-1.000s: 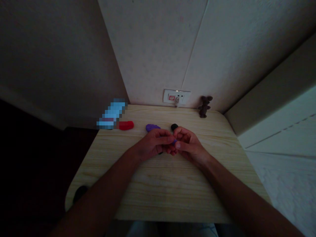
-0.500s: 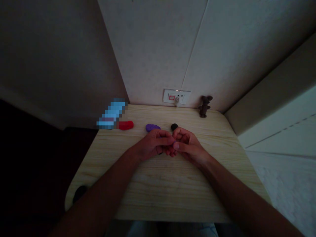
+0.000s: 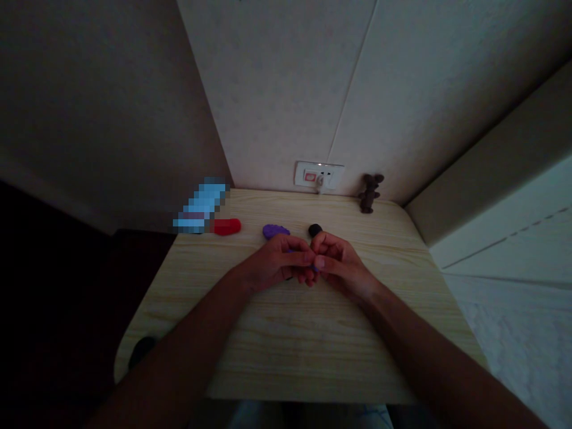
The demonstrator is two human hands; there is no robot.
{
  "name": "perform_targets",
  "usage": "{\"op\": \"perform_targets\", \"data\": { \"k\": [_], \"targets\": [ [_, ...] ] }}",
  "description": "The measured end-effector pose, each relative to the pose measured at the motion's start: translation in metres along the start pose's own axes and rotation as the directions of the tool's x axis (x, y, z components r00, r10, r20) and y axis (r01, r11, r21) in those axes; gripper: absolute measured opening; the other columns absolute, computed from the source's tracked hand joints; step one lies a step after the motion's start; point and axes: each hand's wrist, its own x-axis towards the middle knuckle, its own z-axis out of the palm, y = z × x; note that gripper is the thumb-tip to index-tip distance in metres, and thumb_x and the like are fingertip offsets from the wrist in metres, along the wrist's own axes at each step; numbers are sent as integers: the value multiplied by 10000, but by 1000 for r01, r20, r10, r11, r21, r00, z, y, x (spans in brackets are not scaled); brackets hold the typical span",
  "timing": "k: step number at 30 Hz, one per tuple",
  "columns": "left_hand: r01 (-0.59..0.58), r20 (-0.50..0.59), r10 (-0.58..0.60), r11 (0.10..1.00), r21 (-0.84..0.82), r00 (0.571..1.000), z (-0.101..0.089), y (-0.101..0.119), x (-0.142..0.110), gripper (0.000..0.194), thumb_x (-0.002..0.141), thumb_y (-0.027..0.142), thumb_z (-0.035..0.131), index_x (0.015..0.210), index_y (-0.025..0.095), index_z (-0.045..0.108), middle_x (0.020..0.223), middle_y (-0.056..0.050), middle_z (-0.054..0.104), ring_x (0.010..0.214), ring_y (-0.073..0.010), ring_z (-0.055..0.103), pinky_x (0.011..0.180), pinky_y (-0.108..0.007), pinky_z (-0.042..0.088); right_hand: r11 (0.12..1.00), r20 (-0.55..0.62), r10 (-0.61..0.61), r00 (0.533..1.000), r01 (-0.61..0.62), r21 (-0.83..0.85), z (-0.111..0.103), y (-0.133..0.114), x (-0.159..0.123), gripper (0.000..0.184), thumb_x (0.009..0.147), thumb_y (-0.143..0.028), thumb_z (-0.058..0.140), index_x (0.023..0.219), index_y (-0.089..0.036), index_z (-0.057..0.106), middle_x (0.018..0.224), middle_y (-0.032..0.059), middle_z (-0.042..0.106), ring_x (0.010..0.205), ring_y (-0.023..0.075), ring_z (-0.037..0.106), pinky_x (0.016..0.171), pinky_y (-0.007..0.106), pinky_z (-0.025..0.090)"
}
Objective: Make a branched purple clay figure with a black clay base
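My left hand (image 3: 279, 263) and my right hand (image 3: 337, 262) meet over the middle of a light wooden table (image 3: 295, 333). Their fingertips pinch together on a tiny purple piece (image 3: 316, 269), most of it hidden by the fingers. A dark bit shows under the left hand's fingers; I cannot make out what it is. Just beyond the left hand lies a purple lump (image 3: 274, 230). A small black lump (image 3: 315, 229) sits just beyond the right hand.
A red lump (image 3: 227, 226) lies at the table's far left beside a blurred blue object (image 3: 201, 205). A small dark brown figure (image 3: 370, 192) stands by the wall near a wall socket (image 3: 319, 175). A dark round thing (image 3: 142, 350) sits at the near left corner.
Both hands have stayed together at the table's middle, with only small finger movement. The purple piece shows less between the fingertips than a second ago.
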Motion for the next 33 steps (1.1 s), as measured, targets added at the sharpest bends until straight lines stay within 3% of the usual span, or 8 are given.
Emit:
{"op": "perform_targets", "data": {
  "k": [15, 19, 25, 33],
  "targets": [
    [-28, -33, 26, 999, -43, 999, -1, -3, 2, 347, 745, 370, 930, 776, 96, 721, 656, -60, 731, 569, -149, 708, 563, -228, 553, 984, -15, -132, 991, 129, -125, 1, -3, -2, 419, 721, -251, 975, 944, -196, 623, 746, 8, 771, 620, 172, 766, 557, 263, 621],
    [-26, -26, 25, 999, -26, 999, -1, -2, 2, 361, 737, 388, 932, 746, 99, 715, 653, -72, 736, 568, -153, 709, 536, -218, 535, 980, -13, -133, 991, 130, -151, 0, -3, -2, 424, 714, -230, 979, 961, -188, 637, 744, 17, 779, 596, 159, 757, 531, 232, 593],
    [-15, -67, 16, 1000, 18, 998, -2, -3, 2, 372, 720, 394, 939, 733, 103, 707, 659, -87, 744, 548, -136, 687, 527, -205, 513, 982, 6, -113, 994, 112, -155, 1, -4, 0, 373, 800, -341, 926, 933, -190, 612, 745, 23, 773, 632, 155, 750, 566, 236, 584],
    [-29, -43, 29, 1000, -7, 999, -3, -4, 2, 348, 754, 393, 910, 759, 99, 724, 667, -89, 741, 584, -146, 707, 566, -215, 531, 993, 14, -93, 996, 93, -69, -3, 1, 1, 289, 866, -316, 865, 959, -196, 619, 763, 6, 754, 640, 145, 722, 564, 230, 556]
  ]
}}
